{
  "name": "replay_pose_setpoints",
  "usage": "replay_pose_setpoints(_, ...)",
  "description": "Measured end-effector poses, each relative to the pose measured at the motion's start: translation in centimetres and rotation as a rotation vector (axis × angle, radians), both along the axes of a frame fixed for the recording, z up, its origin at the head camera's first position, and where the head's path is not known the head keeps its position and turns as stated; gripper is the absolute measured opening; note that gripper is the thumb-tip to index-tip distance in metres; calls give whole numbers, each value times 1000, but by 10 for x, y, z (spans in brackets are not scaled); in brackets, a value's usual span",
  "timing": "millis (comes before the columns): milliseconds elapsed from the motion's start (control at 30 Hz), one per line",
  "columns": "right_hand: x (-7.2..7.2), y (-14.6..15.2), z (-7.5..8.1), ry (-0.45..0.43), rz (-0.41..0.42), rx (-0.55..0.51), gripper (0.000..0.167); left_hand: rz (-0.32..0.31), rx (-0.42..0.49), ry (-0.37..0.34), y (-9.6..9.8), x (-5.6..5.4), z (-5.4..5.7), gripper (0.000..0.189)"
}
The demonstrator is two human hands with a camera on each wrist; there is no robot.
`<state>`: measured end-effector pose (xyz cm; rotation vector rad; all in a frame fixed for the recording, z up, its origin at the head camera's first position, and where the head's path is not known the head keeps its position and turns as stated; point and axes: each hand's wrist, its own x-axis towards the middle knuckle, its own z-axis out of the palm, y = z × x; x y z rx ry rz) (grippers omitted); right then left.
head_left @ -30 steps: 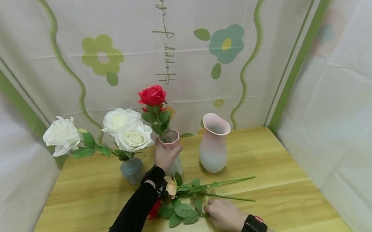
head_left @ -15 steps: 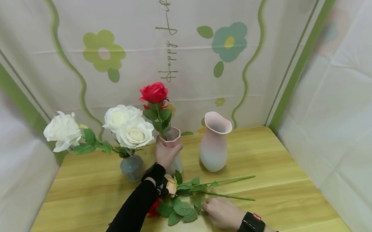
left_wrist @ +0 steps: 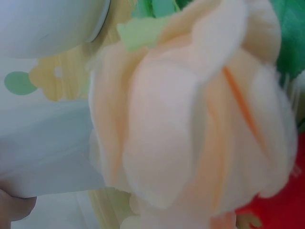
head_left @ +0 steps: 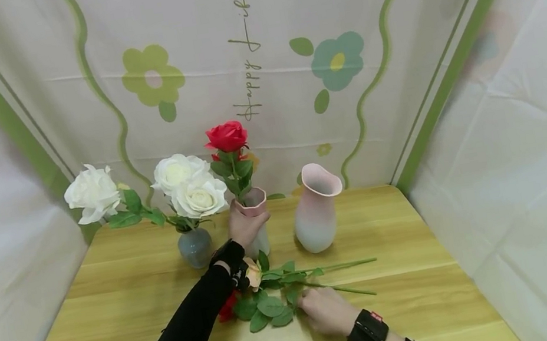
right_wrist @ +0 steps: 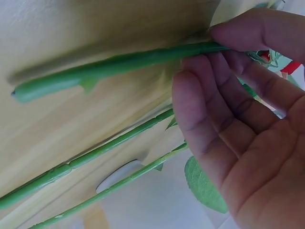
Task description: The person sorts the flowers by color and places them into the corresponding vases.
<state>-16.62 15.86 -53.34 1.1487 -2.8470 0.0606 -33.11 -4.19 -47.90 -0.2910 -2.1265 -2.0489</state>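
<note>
My left hand (head_left: 245, 224) grips the upper part of a pink-and-white vase (head_left: 256, 209), which has a red rose (head_left: 227, 136) upright in it. Lower right, my right hand (head_left: 327, 311) pinches a green flower stem (right_wrist: 119, 62) between thumb and fingertips, close over the table. Leaves (head_left: 272, 306) of the lying flowers spread to its left. A peach rose (head_left: 253, 274) lies beside the left wrist and fills much of the left wrist view. Another red rose (head_left: 228, 307) lies partly hidden under the left forearm.
A second pink-and-white vase (head_left: 316, 220) with a wavy rim stands to the right. On the left, a small grey-blue vase (head_left: 195, 248) holds white roses (head_left: 197, 196) that lean outward. Two more stems (head_left: 347, 264) point right across the wooden table (head_left: 407, 304). Printed cloth (head_left: 197, 27) hangs behind.
The head view has shifted slightly. Both hands keep their places, the left on the vase and the right on the stem.
</note>
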Motion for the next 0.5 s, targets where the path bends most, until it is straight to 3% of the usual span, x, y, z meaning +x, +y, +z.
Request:
replay_pose_setpoints(267,-3,-1,2,20,-3,-2,14,-40,17,22,-3,21,29,81)
replay_pose_setpoints(500,-7,-3,12,98,-11,13,19,-4,5,16,-1,4,7,82)
